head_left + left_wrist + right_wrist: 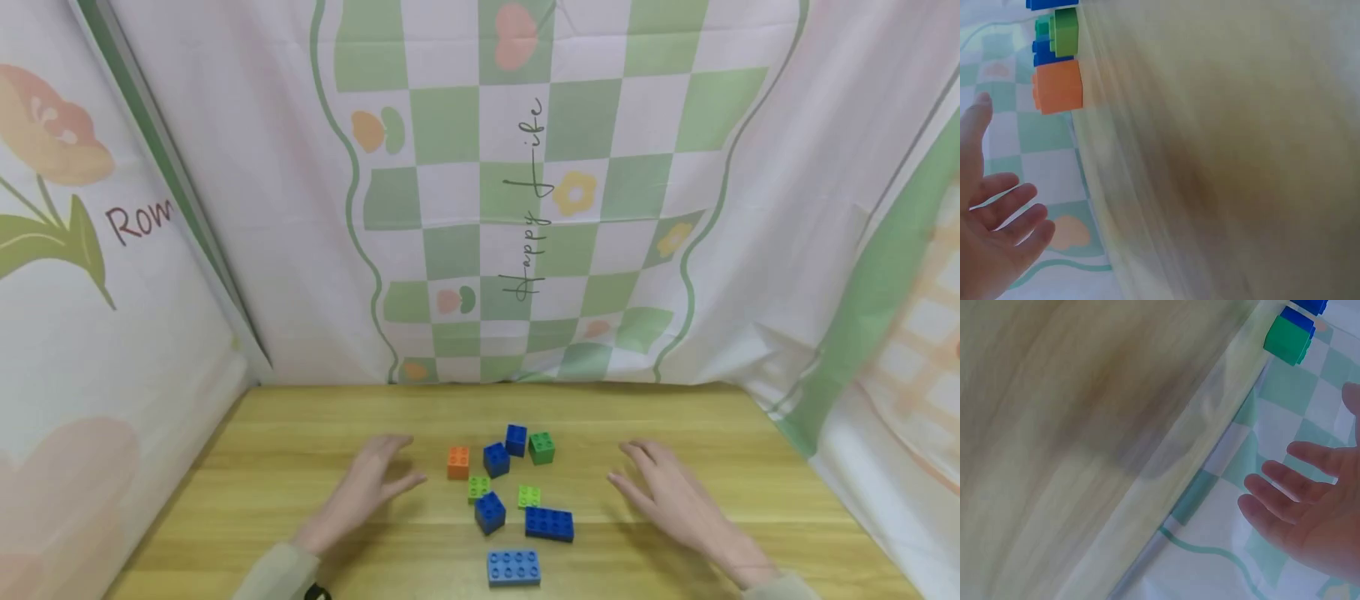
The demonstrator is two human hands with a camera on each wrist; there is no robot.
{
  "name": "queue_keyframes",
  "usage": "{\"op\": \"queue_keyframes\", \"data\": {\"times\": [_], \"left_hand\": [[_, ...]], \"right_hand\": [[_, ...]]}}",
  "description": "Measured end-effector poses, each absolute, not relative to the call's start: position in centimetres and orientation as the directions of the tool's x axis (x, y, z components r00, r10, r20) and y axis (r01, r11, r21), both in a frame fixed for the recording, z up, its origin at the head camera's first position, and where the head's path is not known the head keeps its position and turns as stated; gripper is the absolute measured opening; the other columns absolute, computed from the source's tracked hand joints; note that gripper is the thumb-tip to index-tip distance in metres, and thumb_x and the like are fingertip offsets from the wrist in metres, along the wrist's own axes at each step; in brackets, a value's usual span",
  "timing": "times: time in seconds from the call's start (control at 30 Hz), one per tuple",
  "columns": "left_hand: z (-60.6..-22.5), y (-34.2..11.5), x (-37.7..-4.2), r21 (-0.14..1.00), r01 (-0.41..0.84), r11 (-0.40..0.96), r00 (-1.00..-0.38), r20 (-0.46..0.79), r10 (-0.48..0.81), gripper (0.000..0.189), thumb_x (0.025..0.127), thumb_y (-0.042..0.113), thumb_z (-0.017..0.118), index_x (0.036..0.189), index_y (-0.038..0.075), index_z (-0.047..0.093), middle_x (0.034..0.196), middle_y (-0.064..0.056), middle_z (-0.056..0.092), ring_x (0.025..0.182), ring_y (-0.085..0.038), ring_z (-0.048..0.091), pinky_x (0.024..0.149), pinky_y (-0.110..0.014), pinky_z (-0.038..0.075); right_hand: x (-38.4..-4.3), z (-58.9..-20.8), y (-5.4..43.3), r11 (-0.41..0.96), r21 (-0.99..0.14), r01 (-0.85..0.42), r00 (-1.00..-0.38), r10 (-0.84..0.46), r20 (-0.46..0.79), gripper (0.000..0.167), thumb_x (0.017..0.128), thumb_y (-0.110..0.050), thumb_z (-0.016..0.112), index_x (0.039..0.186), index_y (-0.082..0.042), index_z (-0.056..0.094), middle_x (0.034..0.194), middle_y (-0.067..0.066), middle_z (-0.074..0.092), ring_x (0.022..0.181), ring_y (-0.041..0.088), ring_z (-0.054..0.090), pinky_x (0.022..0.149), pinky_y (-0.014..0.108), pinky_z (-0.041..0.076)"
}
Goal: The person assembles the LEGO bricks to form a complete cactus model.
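Note:
My left hand (365, 483) hovers left of a loose group of toy building bricks, fingers relaxed and holding nothing. Closest to it is an orange brick (458, 462). On the other side my right hand (675, 500) is likewise relaxed and bare, nearest the green brick (542, 447) and the long dark blue brick (549, 524). Between the hands lie small dark blue bricks (497, 459), one of them (490, 512) close against a lime brick (479, 489). A second lime brick (528, 497) sits near the long dark blue one. A light blue brick (513, 567) lies nearest me.
The bricks stand on a wooden table (300, 425). A checked green and white curtain (510, 192) hangs behind its far edge. More printed cloth (112, 358) closes the left side, and another cloth (900, 350) hangs on the right.

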State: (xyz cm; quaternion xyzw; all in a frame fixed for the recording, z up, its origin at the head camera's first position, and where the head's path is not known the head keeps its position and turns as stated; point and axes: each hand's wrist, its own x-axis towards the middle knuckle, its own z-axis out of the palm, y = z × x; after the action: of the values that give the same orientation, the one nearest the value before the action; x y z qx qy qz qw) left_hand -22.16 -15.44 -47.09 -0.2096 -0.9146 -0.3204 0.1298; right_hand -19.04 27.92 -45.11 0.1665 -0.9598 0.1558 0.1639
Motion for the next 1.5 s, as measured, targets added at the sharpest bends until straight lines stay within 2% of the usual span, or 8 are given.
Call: {"op": "queue_keyframes", "data": {"times": [0.47, 0.8, 1.13, 1.23, 1.5], "left_hand": [[-47.7, -14.3, -20.6, 0.569, 0.482, 0.666, -0.874, 0.366, 0.320, 0.054, 0.082, 0.032, 0.080, 0.123, 0.001, 0.064, 0.122, -0.013, 0.069, 0.114, -0.029, 0.064, 0.099, -0.050, 0.054], [-47.9, -13.7, -19.6, 0.562, 0.533, 0.633, -0.846, 0.374, 0.381, 0.048, 0.082, 0.030, 0.079, 0.117, -0.001, 0.066, 0.113, -0.013, 0.071, 0.100, -0.027, 0.068, 0.085, -0.035, 0.061], [-48.3, -13.0, -18.6, 0.610, 0.530, 0.589, -0.847, 0.352, 0.398, 0.049, 0.083, 0.035, 0.077, 0.116, 0.001, 0.066, 0.111, -0.012, 0.072, 0.096, -0.028, 0.069, 0.084, -0.034, 0.061], [-48.4, -12.8, -18.4, 0.629, 0.517, 0.581, -0.854, 0.334, 0.399, 0.048, 0.083, 0.033, 0.078, 0.116, 0.000, 0.066, 0.111, -0.013, 0.071, 0.097, -0.028, 0.069, 0.084, -0.034, 0.061], [-48.2, -12.4, -18.0, 0.670, 0.485, 0.562, -0.867, 0.283, 0.410, 0.046, 0.083, 0.029, 0.079, 0.117, 0.001, 0.066, 0.113, -0.013, 0.071, 0.100, -0.029, 0.068, 0.086, -0.034, 0.061]], "right_hand": [[-18.0, -46.0, 26.6, 0.868, -0.276, -0.412, -0.877, -0.297, 0.377, 0.047, 0.093, -0.036, 0.068, 0.124, -0.002, 0.062, 0.121, 0.016, 0.065, 0.110, 0.033, 0.064, 0.091, 0.053, 0.057], [-17.4, -46.4, 26.0, 0.858, -0.284, -0.429, -0.872, -0.311, 0.377, 0.043, 0.091, -0.034, 0.070, 0.122, -0.004, 0.064, 0.116, 0.009, 0.066, 0.105, 0.026, 0.066, 0.088, 0.045, 0.059], [-16.8, -46.3, 25.2, 0.858, -0.304, -0.415, -0.891, -0.316, 0.326, 0.042, 0.093, -0.037, 0.068, 0.122, -0.007, 0.064, 0.114, 0.004, 0.067, 0.103, 0.019, 0.067, 0.086, 0.039, 0.060], [-16.7, -46.2, 25.0, 0.857, -0.311, -0.412, -0.896, -0.320, 0.307, 0.041, 0.093, -0.037, 0.068, 0.121, -0.008, 0.064, 0.114, 0.002, 0.067, 0.102, 0.017, 0.066, 0.086, 0.038, 0.060], [-16.4, -46.0, 24.7, 0.832, -0.356, -0.425, -0.899, -0.343, 0.271, 0.042, 0.094, -0.038, 0.065, 0.122, -0.007, 0.064, 0.116, 0.004, 0.067, 0.102, 0.020, 0.067, 0.088, 0.037, 0.060]]}}
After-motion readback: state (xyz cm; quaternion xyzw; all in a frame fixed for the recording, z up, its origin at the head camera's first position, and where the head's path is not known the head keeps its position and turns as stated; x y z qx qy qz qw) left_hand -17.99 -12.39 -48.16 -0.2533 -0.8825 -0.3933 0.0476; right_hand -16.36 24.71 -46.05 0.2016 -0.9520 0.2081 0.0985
